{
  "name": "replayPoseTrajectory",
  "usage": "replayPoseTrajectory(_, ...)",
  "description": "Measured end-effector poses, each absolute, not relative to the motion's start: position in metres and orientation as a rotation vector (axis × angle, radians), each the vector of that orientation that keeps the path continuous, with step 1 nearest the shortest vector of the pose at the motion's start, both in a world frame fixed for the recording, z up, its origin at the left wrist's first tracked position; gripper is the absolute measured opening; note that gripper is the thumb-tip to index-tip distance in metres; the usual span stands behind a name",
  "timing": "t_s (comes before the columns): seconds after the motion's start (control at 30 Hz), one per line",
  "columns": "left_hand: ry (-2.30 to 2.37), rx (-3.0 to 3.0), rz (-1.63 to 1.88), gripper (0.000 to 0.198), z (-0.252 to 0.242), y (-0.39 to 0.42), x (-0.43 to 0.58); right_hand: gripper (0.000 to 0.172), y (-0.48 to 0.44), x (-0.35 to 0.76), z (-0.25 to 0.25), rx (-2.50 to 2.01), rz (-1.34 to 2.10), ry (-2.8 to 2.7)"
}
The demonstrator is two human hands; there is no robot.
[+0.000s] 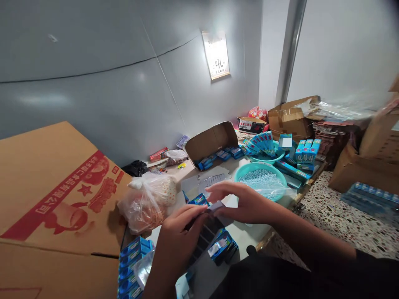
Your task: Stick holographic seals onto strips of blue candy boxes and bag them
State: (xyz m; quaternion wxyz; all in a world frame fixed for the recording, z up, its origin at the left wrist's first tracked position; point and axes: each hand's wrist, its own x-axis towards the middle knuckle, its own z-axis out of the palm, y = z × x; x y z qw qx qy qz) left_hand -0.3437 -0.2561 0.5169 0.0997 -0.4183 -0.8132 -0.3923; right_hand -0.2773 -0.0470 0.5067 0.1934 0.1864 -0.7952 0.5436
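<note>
My left hand (179,236) is closed around a small blue box (199,200) with a grey flap, held above the table. My right hand (241,201) reaches across from the right, fingers curled over the same box's grey flap (216,206). Below the hands lies a grey divided tray (207,238) with another small blue box (222,246) resting on it. A row of the same blue boxes (132,265) is stacked at the lower left.
A big cardboard carton with red print (59,195) fills the left. A plastic bag (146,201), a teal basin of small pale pieces (260,176), an open carton of blue boxes (212,143) and more blue packs (307,151) stand on the table. Cartons (368,166) sit on the floor at right.
</note>
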Motion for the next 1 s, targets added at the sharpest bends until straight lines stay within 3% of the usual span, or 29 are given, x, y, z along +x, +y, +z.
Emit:
replayPoseTrajectory(0.1,-2.466,-1.342,-1.099,0.014,0.520,-0.257,-0.341,0.024,-0.046,-0.271,0.522,0.631,1.170,-2.487)
replayPoseTrajectory(0.17,-2.549,-1.299,-1.049,0.014,0.519,-0.257,-0.339,0.018,-0.049,-0.270,0.526,0.611,1.047,-2.582)
replayPoseTrajectory(0.37,-2.446,-1.203,-1.044,0.014,0.503,-0.254,-0.335,0.017,-0.054,-0.273,0.523,0.498,1.064,-2.621)
replayPoseTrajectory(0.63,-1.946,-1.293,-0.697,0.033,0.490,-0.248,-0.336,0.019,-0.049,-0.279,0.512,0.279,1.528,-2.506)
replayPoseTrajectory(0.83,-1.935,-1.226,-0.684,0.023,0.485,-0.241,-0.333,0.035,-0.049,-0.284,0.508,0.300,1.599,-2.389)
replayPoseTrajectory(1.0,-1.958,-1.166,-0.790,0.020,0.478,-0.235,-0.329,0.030,-0.048,-0.284,0.506,0.322,1.670,-2.293)
